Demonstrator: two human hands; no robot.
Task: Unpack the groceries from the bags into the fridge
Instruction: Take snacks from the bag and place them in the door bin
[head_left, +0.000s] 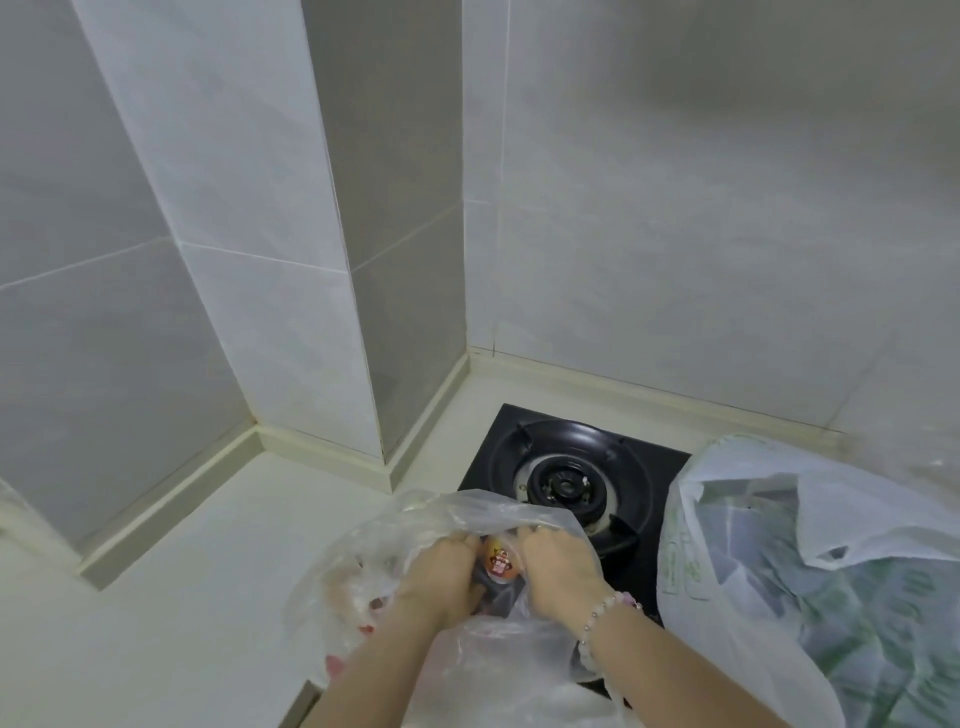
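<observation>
A clear plastic bag (415, 519) lies on the white counter (197, 571) at the lower middle. Both of my hands are inside its mouth. My left hand (441, 577) and my right hand (558, 566) curl their fingers round a small package with an orange and red label (500, 561), held between them. The right wrist wears a beaded bracelet. More items with red parts show blurred through the bag's left side. A second bag (753, 530), white and translucent with green print, stands at the right with greenish goods inside. No fridge is in view.
A black gas hob (566, 483) with one burner sits just behind my hands, partly under both bags. Grey tiled walls enclose the counter, with a jutting pillar (332, 260) at the back left. Bare counter lies to the left of the clear bag.
</observation>
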